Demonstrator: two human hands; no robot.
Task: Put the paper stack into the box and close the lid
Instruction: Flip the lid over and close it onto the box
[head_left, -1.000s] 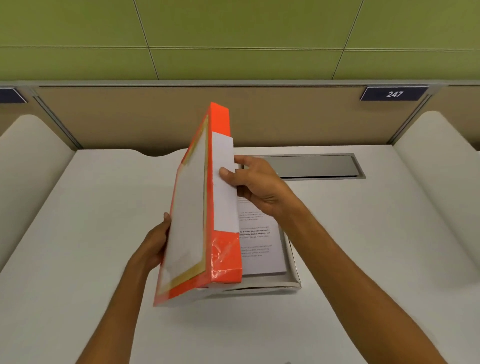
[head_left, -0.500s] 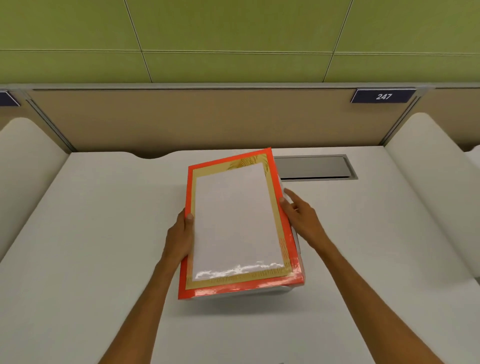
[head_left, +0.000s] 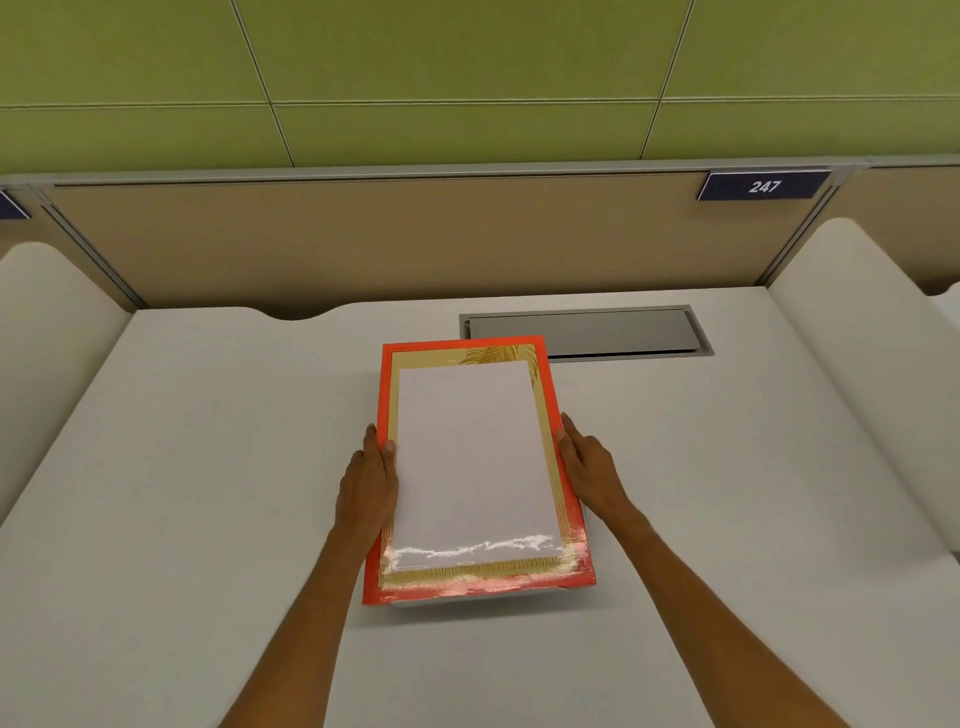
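The orange lid (head_left: 475, 467), with a gold border and a white panel on top, lies flat over the box in the middle of the white desk. Only a thin pale strip of the box (head_left: 483, 601) shows under the lid's near edge. The paper stack is hidden beneath the lid. My left hand (head_left: 370, 480) presses against the lid's left edge with the thumb on top. My right hand (head_left: 587, 462) lies flat along the lid's right edge, fingers extended.
A grey recessed cable hatch (head_left: 584, 332) sits in the desk (head_left: 208, 467) just behind the box. A beige partition with a "247" label (head_left: 763, 186) bounds the back. White rounded side dividers (head_left: 852, 332) stand left and right.
The lid swung down from standing on edge to flat over the box, covering the printed paper. My right hand left the lid's upper edge and now rests on its right side.
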